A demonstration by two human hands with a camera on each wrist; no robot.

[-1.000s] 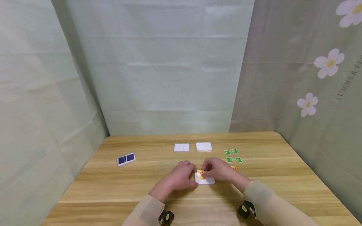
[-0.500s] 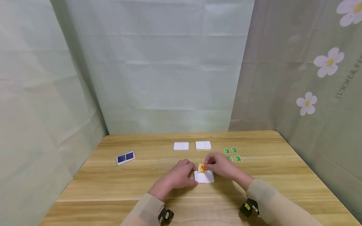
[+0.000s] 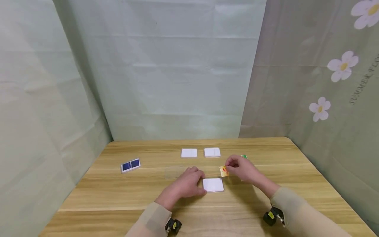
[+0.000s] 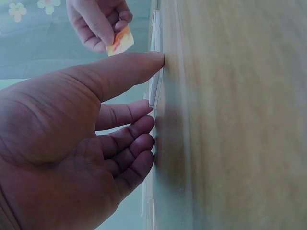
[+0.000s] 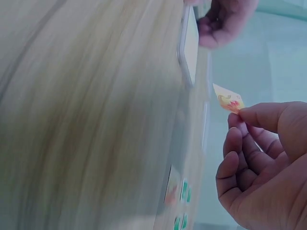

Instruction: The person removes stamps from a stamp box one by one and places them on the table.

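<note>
The right hand (image 3: 241, 169) pinches a small orange card (image 3: 224, 171) between thumb and fingertips, lifted off the worktop (image 3: 118, 197) at about one o'clock from the white tile (image 3: 213, 185). The left hand (image 3: 189, 182), fingers relaxed, rests at the tile's nine o'clock edge. Green cards (image 5: 181, 206) lie near the right hand.

A wooden table (image 3: 118, 194) with a pale grain is enclosed by hung cloth. Creased pale green sheets (image 3: 165, 75) are seen behind and to the left; a backdrop printed with white daisies (image 3: 340, 69) is hung on the right.
</note>
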